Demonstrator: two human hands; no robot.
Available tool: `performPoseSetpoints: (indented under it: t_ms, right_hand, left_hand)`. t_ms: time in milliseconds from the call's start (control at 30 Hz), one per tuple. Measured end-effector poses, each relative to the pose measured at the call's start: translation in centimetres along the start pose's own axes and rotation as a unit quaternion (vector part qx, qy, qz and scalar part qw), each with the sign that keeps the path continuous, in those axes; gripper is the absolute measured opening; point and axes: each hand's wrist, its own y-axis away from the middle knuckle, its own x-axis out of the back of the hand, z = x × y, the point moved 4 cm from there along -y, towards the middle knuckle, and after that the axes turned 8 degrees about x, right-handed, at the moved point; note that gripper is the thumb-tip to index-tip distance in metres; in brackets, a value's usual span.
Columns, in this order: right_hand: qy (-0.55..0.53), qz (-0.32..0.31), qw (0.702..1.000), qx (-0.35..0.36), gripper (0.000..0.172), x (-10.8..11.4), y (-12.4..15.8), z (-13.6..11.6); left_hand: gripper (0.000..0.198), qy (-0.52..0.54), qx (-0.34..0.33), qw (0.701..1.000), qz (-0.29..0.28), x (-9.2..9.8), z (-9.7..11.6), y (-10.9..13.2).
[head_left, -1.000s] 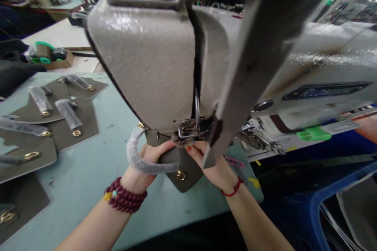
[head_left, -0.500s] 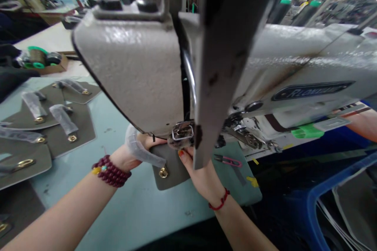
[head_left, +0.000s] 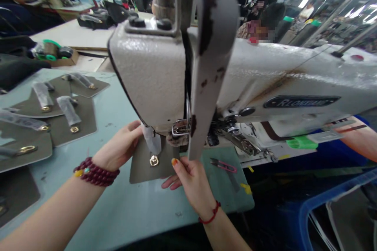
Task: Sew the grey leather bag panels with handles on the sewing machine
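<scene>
A grey-brown flat panel [head_left: 141, 172] lies partly beneath the head of a sewing machine [head_left: 150, 82]. On it is a strap wrapped in white film [head_left: 151, 141] with a gold buckle [head_left: 154, 160] at its near end. My left hand [head_left: 122, 145] is closed at the panel's left edge, beside the strap, its fingertips partly hidden. My right hand [head_left: 191, 178] pinches the right edge, thumb on top and fingers showing below. The machine head hides the panel's far part and the needle area.
Several similar panels [head_left: 84, 119] with wrapped straps lie on the left of the pale green table [head_left: 118, 204]. Pink-handled thread snips [head_left: 225, 165] rest right of my right hand. A blue bin [head_left: 303, 215] stands at lower right. A box of thread spools [head_left: 69, 59] sits at back left.
The panel has shifted left, and its strap now hangs straighter toward me. My right hand's fingers now show under the panel's edge. The whole view has shifted a little.
</scene>
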Motion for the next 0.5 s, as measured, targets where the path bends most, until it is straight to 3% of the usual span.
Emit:
performPoseSetpoints:
  t_ms: [100, 167, 233, 333, 400, 500]
  right_hand:
    - [-0.041, -0.007, 0.999, -0.012, 0.051, 0.0, 0.8, 0.5]
    - [-0.059, -0.016, 0.998, -0.011, 0.052, 0.0, 1.1, 0.7]
    - [-0.066, -0.025, 0.997, -0.007, 0.054, -0.1, 1.2, 0.6]
    - [-0.061, -0.018, 0.998, -0.006, 0.053, -0.1, 1.3, 0.3]
    - [-0.048, -0.009, 0.999, -0.003, 0.052, 0.0, 1.4, 0.1]
    - [-0.028, -0.017, 0.999, 0.004, 0.052, 0.3, 1.5, -0.1]
  left_hand:
    - [0.025, 0.082, 0.043, 0.996, 0.010, 1.7, -5.6, 2.5]
    - [0.042, 0.188, 0.028, 0.982, -0.018, 1.0, -9.1, 4.4]
    - [0.050, 0.219, -0.007, 0.975, -0.036, -0.9, -11.2, 5.8]
    - [0.048, 0.214, -0.018, 0.977, 0.014, -3.5, -12.0, 6.4]
    - [0.045, 0.179, 0.042, 0.980, 0.070, -4.2, -11.8, 6.1]
    - [0.044, 0.077, 0.134, 0.980, 0.126, -3.4, -11.5, 5.9]
